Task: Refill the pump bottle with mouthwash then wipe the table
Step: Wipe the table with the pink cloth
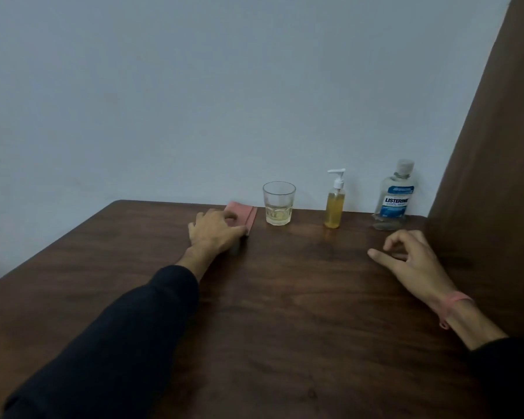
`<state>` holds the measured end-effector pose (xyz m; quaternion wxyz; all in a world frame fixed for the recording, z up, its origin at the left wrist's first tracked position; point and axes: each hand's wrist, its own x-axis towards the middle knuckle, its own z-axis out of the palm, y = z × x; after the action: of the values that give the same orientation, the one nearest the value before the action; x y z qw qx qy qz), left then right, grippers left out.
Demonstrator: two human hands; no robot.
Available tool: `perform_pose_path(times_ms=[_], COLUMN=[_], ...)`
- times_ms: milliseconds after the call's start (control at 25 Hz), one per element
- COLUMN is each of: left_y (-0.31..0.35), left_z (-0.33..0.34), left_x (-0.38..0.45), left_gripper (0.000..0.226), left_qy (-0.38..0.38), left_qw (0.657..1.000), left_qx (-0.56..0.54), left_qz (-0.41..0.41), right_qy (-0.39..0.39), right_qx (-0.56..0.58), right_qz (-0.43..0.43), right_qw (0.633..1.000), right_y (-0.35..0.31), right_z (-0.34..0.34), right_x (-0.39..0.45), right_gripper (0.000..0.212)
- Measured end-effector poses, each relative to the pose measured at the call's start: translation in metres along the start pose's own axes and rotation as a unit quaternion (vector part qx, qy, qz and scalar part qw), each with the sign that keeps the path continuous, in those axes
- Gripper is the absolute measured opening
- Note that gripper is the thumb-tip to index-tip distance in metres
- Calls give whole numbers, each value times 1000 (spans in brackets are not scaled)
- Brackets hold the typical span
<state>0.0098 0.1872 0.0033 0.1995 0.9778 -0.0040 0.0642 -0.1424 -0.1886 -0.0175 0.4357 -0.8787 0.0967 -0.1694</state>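
Observation:
A pump bottle (335, 204) with a white pump and yellow liquid stands upright at the back of the brown wooden table (285, 297). To its right stands a clear mouthwash bottle (395, 195) with a blue label, cap on, almost drained. A folded pink cloth (245, 213) lies flat at the back, left of the glass. My left hand (217, 229) rests on the cloth's near left part, fingers curled over it. My right hand (412, 258) lies on the table in front of the mouthwash bottle, fingers loosely apart, holding nothing.
A clear glass (279, 203) with a little yellowish liquid stands between the cloth and the pump bottle. A pale wall runs behind the table. A brown curtain (490, 176) hangs at the right edge, close to the mouthwash bottle.

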Motion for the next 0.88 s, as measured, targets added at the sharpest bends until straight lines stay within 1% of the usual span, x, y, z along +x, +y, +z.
perform_pose_path(times_ms=[40, 160, 240, 400, 440, 480, 560, 600, 640, 720, 800, 880], left_y=[1, 8, 10, 11, 9, 5, -5, -11, -18, -29, -34, -38], left_z=[0, -7, -14, -33, -38, -44, -55, -61, -67, -80, -90, -97], left_x=[-2, -13, -29, -92, -111, -129, -174, -199, -225, -275, -318, -352], left_gripper=[56, 30, 25, 25, 22, 18, 12, 14, 17, 29, 41, 46], left_qy=[6, 25, 22, 11, 11, 18, 36, 43, 42, 16, -16, -41], left_qw=[1000, 998, 999, 993, 989, 984, 968, 961, 957, 964, 981, 988], left_qx=[-25, -52, -27, 62, 86, 115, 177, 201, 214, 198, 122, 40], left_qz=[0, 13, 25, 97, 117, 135, 174, 187, 190, 176, 149, 140], right_qy=[-11, -36, -52, -63, -71, -83, -97, -95, -88, -73, -87, -138], right_qx=[4, 21, 19, 43, 32, -9, -147, -193, -202, -163, -126, -93], right_qz=[-10, -16, -13, 0, 0, -9, -52, -86, -115, -160, -213, -270], right_qw=[1000, 999, 998, 997, 997, 996, 983, 973, 969, 971, 965, 948], right_y=[-4, -15, -24, -40, -44, -48, -55, -59, -65, -82, -106, -132], right_z=[3, 8, 8, 3, 3, 2, 2, 3, 5, 10, 21, 41], right_x=[-8, -28, -44, -71, -78, -85, -108, -123, -140, -178, -215, -251], right_gripper=[28, 27, 27, 23, 22, 20, 18, 18, 17, 16, 18, 25])
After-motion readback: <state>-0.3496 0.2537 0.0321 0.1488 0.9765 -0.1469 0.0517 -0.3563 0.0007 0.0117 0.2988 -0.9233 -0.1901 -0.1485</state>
